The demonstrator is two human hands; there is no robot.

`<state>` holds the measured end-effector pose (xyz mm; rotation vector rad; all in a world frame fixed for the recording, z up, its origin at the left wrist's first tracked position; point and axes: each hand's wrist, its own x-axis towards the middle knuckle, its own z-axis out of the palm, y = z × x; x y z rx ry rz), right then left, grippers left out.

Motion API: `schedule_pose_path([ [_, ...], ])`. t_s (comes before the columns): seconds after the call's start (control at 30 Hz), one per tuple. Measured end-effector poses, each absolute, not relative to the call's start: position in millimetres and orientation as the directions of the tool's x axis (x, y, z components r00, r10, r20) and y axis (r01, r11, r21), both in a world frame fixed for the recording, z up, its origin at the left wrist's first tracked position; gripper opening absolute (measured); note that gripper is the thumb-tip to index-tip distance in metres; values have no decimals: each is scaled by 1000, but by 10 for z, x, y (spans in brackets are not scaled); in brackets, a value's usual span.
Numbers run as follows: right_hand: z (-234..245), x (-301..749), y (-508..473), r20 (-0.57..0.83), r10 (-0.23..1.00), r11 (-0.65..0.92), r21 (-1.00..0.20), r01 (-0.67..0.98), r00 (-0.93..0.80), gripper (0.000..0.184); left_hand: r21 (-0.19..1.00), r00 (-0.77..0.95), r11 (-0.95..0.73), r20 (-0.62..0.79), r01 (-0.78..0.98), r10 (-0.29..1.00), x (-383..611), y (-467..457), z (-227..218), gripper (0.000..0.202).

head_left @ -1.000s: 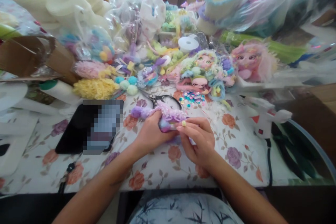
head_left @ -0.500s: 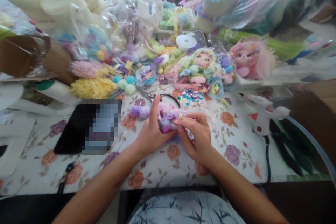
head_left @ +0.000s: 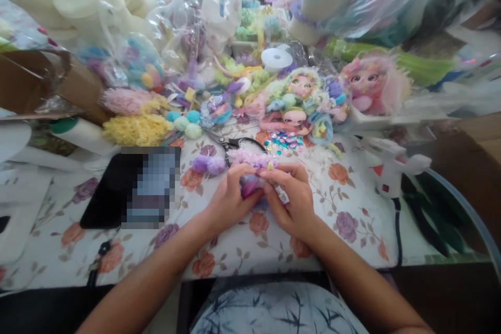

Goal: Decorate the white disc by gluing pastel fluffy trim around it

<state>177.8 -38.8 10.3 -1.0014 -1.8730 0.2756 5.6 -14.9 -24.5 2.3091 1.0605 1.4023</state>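
Between my two hands is a small fluffy purple and pink craft piece [head_left: 250,186], its exact kind partly hidden by my fingers. My left hand [head_left: 230,195] is closed around its left side, index finger bent over the top. My right hand [head_left: 291,193] pinches its upper right edge, where a small yellowish bit [head_left: 270,165] shows at the fingertips. Purple pompoms [head_left: 209,164] lie just left of my left hand. Behind the piece rest black-handled scissors [head_left: 235,143], partly covered by lilac fluff. Shiny sequins [head_left: 284,142] are scattered beyond my right hand.
A dark tablet [head_left: 105,193] with a blurred-out patch lies at left on the flowered tablecloth [head_left: 219,250]. Doll-faced plush pieces [head_left: 299,86], a ribbon spool [head_left: 276,58], yellow yarn [head_left: 136,130] and plastic bags crowd the back. A white rabbit-shaped device [head_left: 391,172] stands at right.
My left index finger, raised before, has bent down onto the top of the craft piece, close to my right fingertips. My right hand keeps its pinch.
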Motion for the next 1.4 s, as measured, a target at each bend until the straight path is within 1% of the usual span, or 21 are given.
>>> schedule_pose_path([
  [0.07,108,1781,-390,635,749,629,-595,500,-187,31,522,327,-730,664,441,672,55,-144,-211,29],
  [0.13,118,1781,-392,626,762,617,-622,482,-168,31,514,363,-746,658,422,659,53,-136,-173,24],
  [0.2,131,1781,-393,621,767,611,-633,475,-159,31,503,386,-755,654,422,651,50,-130,-149,23],
  [0.3,147,1784,-392,637,756,620,-619,482,-155,31,486,410,-749,633,450,657,39,-130,-143,26],
  [0.4,155,1787,-389,647,748,623,-604,498,-151,31,495,425,-735,603,464,675,33,-136,-153,27],
  [0.47,159,1785,-385,643,752,614,-605,507,-144,30,507,413,-726,601,465,685,37,-140,-154,27],
  [0.63,170,1769,-377,617,775,592,-635,496,-135,29,560,306,-661,600,500,740,59,-152,-130,29],
  [0.73,170,1783,-388,636,763,606,-640,473,-117,30,558,288,-660,612,503,736,60,-151,-122,30],
  [0.87,137,1829,-419,705,709,625,-634,456,10,28,524,305,-685,634,506,710,64,-142,-131,31],
  [0.97,90,1839,-427,739,650,625,-652,430,176,28,508,295,-695,656,508,695,74,-144,-135,34],
  [1.0,76,1837,-426,735,637,624,-669,404,234,28,507,292,-699,662,504,690,76,-147,-135,34],
  [1.07,57,1835,-424,698,648,599,-715,361,307,28,508,294,-707,668,492,684,73,-152,-137,35],
  [1.13,56,1848,-426,679,667,561,-728,394,307,25,508,317,-712,657,484,684,60,-155,-145,35],
  [1.2,73,1875,-430,710,658,547,-681,487,253,23,507,359,-717,632,479,687,43,-157,-156,35],
  [1.3,110,1915,-433,774,617,576,-568,588,143,24,519,407,-713,589,472,698,29,-156,-165,32],
  [1.4,136,1923,-431,797,601,586,-488,647,57,22,520,377,-700,598,490,708,40,-154,-153,30],
])
